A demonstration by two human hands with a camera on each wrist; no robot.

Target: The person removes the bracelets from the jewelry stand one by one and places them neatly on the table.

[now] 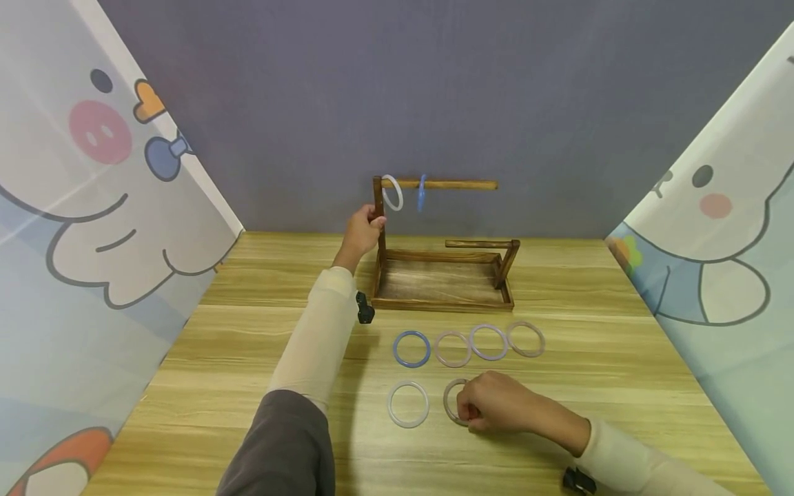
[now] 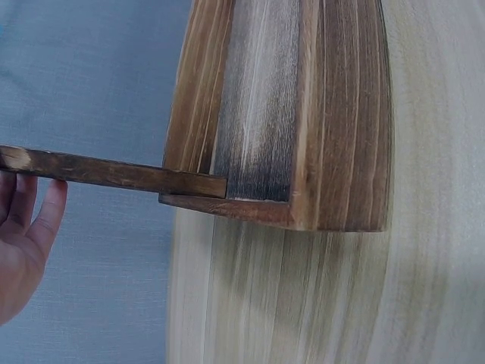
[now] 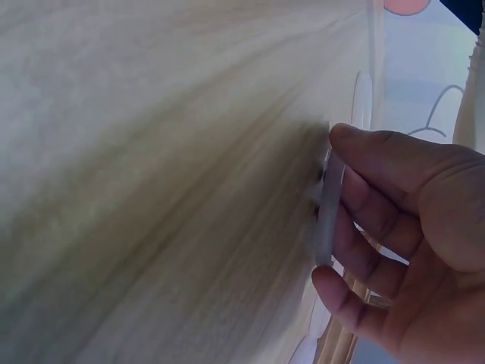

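Note:
A dark wooden bangle stand (image 1: 443,303) has a tray base, a high bar and a low bar. My left hand (image 1: 362,231) grips its tall post (image 2: 114,168), fingertips behind the wood in the left wrist view. On the high bar hang a white bangle (image 1: 399,195) near the post and a blue bangle (image 1: 421,194) further right. My right hand (image 1: 496,403) pinches a greyish-brown bangle (image 1: 449,408) at the tabletop; the right wrist view shows this bangle (image 3: 328,216) edge-on between thumb and fingertips. The hand hides its right side in the head view.
Left of the right hand lies a pale bangle (image 1: 391,406). A row behind it holds a dark blue bangle (image 1: 395,349), a pinkish bangle (image 1: 437,349), a lavender bangle (image 1: 473,342) and a brownish-pink bangle (image 1: 542,341). A grey wall (image 1: 397,83) rises behind the table (image 1: 248,331).

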